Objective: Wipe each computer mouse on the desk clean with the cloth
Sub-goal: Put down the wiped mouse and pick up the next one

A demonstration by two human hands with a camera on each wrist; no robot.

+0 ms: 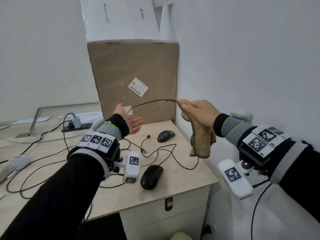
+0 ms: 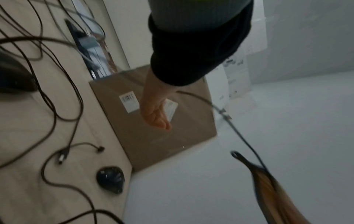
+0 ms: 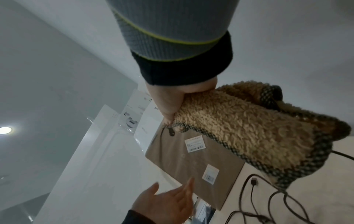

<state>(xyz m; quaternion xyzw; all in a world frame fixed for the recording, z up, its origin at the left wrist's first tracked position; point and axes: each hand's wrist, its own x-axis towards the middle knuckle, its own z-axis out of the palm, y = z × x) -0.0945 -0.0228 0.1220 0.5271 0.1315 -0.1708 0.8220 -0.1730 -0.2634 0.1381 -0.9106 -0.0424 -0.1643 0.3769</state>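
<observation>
My right hand [image 1: 199, 110] grips a fuzzy tan cloth [image 1: 201, 135] with a dark checked border, held up in the air above the desk's right end; the cloth [image 3: 249, 125] hangs down from my fist [image 3: 172, 103]. A thin dark loop cord [image 1: 152, 102] swings out from the cloth's top corner toward my left hand [image 1: 129, 119], which is open, palm up, holding nothing. Two black mice lie on the desk [image 1: 195, 177]: one [image 1: 165, 135] near the cardboard box, one [image 1: 151, 176] closer to me. The far mouse [image 2: 111, 178] also shows in the left wrist view.
A tall cardboard box [image 1: 136, 78] stands at the back against the wall, white boxes [image 1: 119, 16] on top. Loose black cables [image 1: 155, 153] snake across the desk between the mice. A power strip [image 1: 76, 124] lies at the back left. A white wall borders the right.
</observation>
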